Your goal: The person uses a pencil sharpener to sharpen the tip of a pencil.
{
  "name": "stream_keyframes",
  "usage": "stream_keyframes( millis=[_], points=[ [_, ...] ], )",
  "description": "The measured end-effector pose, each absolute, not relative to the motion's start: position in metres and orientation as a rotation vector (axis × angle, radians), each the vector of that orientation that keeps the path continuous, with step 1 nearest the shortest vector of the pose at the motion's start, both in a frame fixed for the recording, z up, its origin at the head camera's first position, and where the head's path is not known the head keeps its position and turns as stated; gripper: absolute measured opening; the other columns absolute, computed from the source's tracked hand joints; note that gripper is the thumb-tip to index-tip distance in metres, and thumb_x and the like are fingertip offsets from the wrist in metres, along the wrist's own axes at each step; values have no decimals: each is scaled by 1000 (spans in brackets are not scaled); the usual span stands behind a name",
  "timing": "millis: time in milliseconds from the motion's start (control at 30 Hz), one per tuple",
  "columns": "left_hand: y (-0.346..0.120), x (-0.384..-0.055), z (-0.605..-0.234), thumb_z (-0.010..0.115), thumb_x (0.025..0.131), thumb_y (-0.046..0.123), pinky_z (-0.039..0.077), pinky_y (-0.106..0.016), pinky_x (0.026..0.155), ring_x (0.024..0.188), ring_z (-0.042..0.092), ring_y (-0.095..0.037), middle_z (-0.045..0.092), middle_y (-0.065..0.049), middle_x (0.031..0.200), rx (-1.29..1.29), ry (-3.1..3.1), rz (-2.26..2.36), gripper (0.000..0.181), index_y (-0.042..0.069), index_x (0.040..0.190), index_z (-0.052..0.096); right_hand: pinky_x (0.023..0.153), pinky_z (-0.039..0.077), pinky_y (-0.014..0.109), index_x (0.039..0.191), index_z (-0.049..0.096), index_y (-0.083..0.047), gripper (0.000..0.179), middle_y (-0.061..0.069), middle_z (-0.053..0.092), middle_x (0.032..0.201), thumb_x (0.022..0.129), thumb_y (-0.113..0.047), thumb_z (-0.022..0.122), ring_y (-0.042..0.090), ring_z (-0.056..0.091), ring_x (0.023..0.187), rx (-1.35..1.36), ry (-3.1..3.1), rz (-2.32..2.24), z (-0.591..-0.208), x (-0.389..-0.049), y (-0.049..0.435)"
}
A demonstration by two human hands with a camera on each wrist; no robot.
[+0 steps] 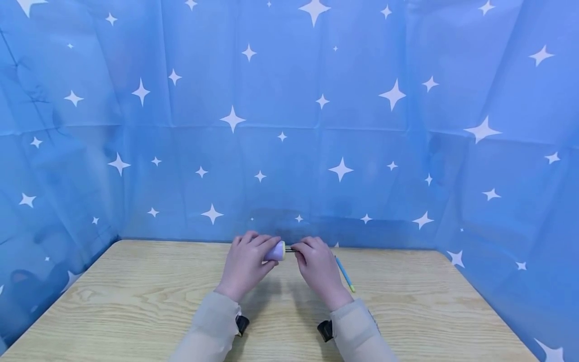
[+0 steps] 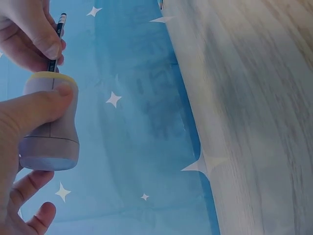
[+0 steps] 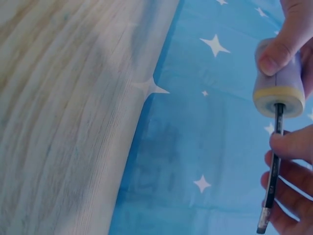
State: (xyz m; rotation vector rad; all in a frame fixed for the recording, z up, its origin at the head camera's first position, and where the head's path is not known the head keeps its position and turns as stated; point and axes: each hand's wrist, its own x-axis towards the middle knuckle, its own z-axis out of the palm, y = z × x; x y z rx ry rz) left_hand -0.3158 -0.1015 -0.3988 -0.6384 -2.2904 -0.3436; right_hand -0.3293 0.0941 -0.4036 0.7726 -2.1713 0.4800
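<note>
My left hand [image 1: 246, 260] grips a lavender pencil sharpener [image 1: 275, 251] with a yellow rim, held up off the table. A black pencil [image 3: 272, 178] with an eraser end is pinched between the thumb and fingers of my right hand [image 1: 318, 266]. In the right wrist view its far end sits inside the hole in the sharpener's [image 3: 279, 100] yellow-rimmed face, so the tip is hidden. The left wrist view shows the left thumb lying along the sharpener's [image 2: 51, 120] side, while the eraser end of the pencil [image 2: 60, 25] points away from it.
A blue pencil-like stick [image 1: 345, 274] with a yellow-green end lies on the wooden table [image 1: 135, 301], just right of the right hand. Blue cloth [image 1: 289, 151] with white stars hangs behind the table and along both sides.
</note>
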Motion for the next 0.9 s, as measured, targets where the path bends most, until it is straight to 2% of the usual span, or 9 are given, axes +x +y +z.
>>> stream_keyframes(
  millis=[467,767,900],
  points=[
    [-100,-315,-398,88,71,26,42,-41,82,105,56,-22,69,2,111,-660,-2282,-280,57,18,124,68,67,50,32,88,75,-9,13,1,66,87,82,2,73,19,58,78,767,-2166,453,-401,-326,92],
    [-99,-315,-396,88,71,25,42,-39,80,105,55,-20,69,3,110,-660,-2278,-275,53,18,120,69,73,51,33,91,75,-11,11,0,65,88,85,-1,72,19,59,82,759,-2229,498,-400,-327,94],
    [-99,-315,-397,88,71,24,41,-39,81,105,55,-20,69,4,110,-659,-2284,-288,52,18,119,69,71,51,32,91,75,-11,10,0,65,88,86,-2,72,18,59,81,759,-2248,506,-400,-326,94]
  ],
)
